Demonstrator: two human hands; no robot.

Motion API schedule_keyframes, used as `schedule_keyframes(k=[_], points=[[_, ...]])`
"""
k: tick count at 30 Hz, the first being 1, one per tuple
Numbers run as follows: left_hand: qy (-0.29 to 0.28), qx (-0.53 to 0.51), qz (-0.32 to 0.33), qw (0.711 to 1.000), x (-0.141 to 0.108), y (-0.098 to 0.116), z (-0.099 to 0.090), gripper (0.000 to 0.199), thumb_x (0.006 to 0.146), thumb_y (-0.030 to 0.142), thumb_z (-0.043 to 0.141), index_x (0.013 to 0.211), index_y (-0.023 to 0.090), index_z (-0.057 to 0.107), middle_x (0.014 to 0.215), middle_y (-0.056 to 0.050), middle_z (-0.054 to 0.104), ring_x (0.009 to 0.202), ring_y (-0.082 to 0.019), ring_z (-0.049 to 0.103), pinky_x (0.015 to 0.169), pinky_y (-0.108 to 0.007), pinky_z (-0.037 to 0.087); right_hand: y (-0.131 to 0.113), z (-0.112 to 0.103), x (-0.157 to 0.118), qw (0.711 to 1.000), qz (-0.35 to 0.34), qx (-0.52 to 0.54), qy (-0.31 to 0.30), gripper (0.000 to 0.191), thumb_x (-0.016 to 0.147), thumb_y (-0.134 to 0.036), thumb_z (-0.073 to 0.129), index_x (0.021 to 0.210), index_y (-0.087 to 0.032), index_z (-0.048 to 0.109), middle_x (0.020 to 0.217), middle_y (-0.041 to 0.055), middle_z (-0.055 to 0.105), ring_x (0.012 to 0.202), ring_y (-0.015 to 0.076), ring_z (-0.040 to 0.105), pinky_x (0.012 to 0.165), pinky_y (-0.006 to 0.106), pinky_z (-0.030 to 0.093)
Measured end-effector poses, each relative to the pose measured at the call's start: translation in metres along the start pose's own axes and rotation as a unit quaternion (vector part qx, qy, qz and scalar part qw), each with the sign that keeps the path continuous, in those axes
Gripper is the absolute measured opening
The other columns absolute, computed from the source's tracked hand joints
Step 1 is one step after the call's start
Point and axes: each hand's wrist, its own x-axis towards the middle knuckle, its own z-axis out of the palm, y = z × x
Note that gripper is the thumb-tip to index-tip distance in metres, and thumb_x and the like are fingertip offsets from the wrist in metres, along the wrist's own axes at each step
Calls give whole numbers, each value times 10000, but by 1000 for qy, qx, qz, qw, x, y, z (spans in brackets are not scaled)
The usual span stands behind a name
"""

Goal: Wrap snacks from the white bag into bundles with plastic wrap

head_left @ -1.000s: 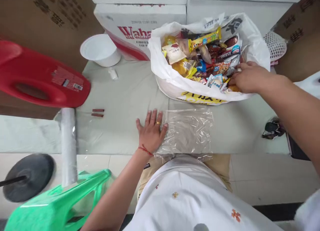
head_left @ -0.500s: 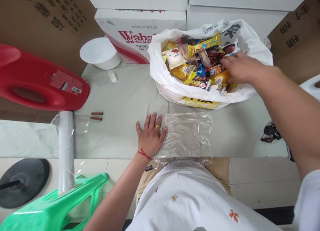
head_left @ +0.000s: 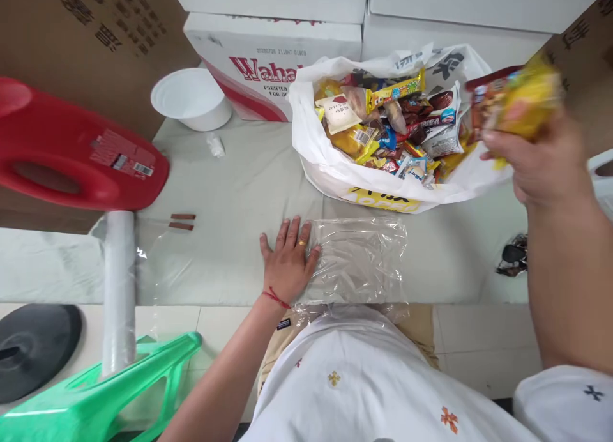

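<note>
My left hand (head_left: 290,263) lies flat with fingers spread on the table, its thumb side over the edge of a clear plastic bag (head_left: 359,257). Above the right rim of a white shopping bag (head_left: 325,174), my right hand (head_left: 541,161) grips snack packets (head_left: 517,103), one mostly yellow and one dark red-brown, blurred by motion. Many wrapped snacks fill the shopping bag, among them a long yellow packet (head_left: 397,91), a cream-coloured packet (head_left: 338,112) and a silver-and-brown packet (head_left: 443,129).
A white plastic bowl (head_left: 191,100) stands by a Wahaha carton (head_left: 272,46). At left are a red jug (head_left: 76,148), a plastic film roll (head_left: 119,289) and a green stool (head_left: 96,397). Two brown strips (head_left: 182,225) lie on the table; a dark object (head_left: 513,255) sits at right.
My right hand has come up out of the shopping bag and to the right, with snack packets in it. My left hand stays on the clear bag's edge.
</note>
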Motion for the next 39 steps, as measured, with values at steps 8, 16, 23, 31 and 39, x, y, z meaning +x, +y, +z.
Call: schedule_keyframes(k=[8,16,23,31,39], points=[[6,-2,8,1000,-1,1,-2,637,1115,515,306,1672,224,414,1771,-117,325,1659,-337,269,1308,-752,32,-59,47,-193,830,380,257,-317,418,719,-544,911,970,-255,742,888,54,710,755,214,660,532,294,585],[16,-30,18,999,-3,-1,-2,636,1106,503,322,1673,228,409,1764,-128,340,1660,-343,271,1303,-768,35,-39,142,-229,939,257,-124,-193,682,886,-509,678,1454,-183,488,1392,210,632,1083,325,699,829,427,585],[17,-63,29,997,-4,-3,-3,638,1102,490,333,1667,207,423,1763,-136,335,1658,-361,272,1297,-788,12,-55,134,-240,901,292,-168,-272,364,930,-589,583,996,-231,584,819,78,714,739,264,703,620,329,523],[7,-77,21,997,-4,-3,0,648,1123,501,265,1692,211,370,1778,-126,290,1676,-342,226,1287,-796,-54,-59,81,-238,934,351,6,-60,575,826,-667,761,1164,-216,643,1010,73,730,760,227,682,513,314,579],[-9,-63,20,998,4,-6,-4,659,1128,538,220,1698,237,359,1799,-99,241,1680,-383,182,1260,-817,-84,-84,116,-265,951,279,13,-133,388,909,-601,695,1040,-255,577,861,43,693,638,210,635,581,365,581]])
